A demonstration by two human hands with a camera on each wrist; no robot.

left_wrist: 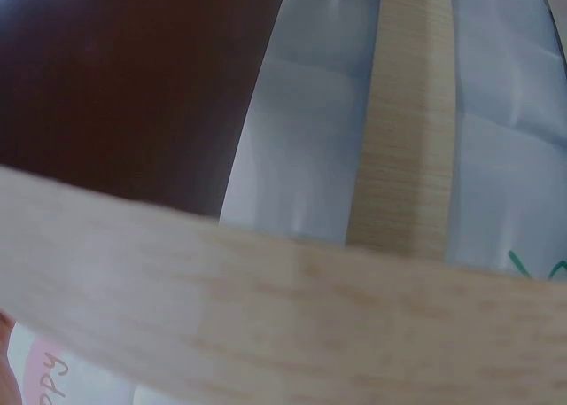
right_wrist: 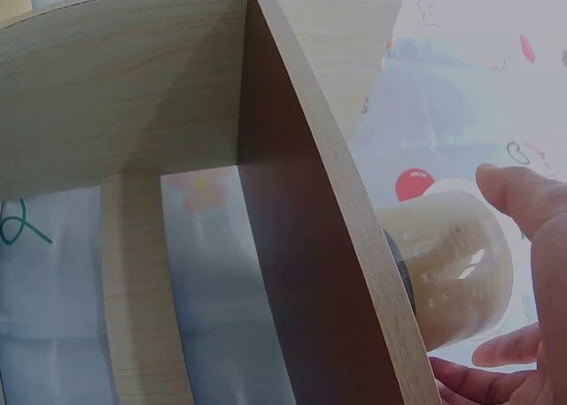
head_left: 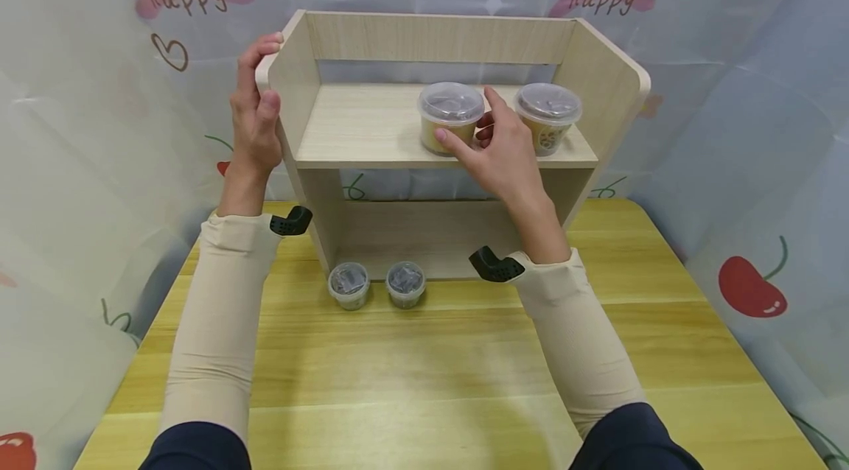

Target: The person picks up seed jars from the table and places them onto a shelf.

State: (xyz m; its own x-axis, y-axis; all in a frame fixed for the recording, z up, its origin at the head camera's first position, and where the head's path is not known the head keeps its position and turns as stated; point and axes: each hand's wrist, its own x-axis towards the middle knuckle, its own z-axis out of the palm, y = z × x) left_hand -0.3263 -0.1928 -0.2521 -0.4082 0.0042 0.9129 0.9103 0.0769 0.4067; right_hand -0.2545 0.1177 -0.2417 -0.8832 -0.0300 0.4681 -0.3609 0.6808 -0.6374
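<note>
In the head view, a light wooden two-tier shelf (head_left: 361, 120) stands on the table. My left hand (head_left: 257, 105) grips its left side panel, fingers over the top edge. My right hand (head_left: 507, 149) curls its thumb and fingers round a lidded plastic cup (head_left: 452, 103) with yellowish contents on the upper tier. In the right wrist view, the thumb and fingers (right_wrist: 505, 347) lie on opposite sides of that cup (right_wrist: 465, 268). A second lidded cup (head_left: 549, 105), with a printed side, sits right of this hand. The left wrist view shows mostly shelf boards (left_wrist: 403, 112).
Two small lidded cups, a left one (head_left: 348, 284) and a right one (head_left: 406, 283), stand on the yellow wooden table (head_left: 398, 381) before the shelf's lower tier (head_left: 424, 234). A printed curtain (head_left: 729, 124) hangs behind and on both sides.
</note>
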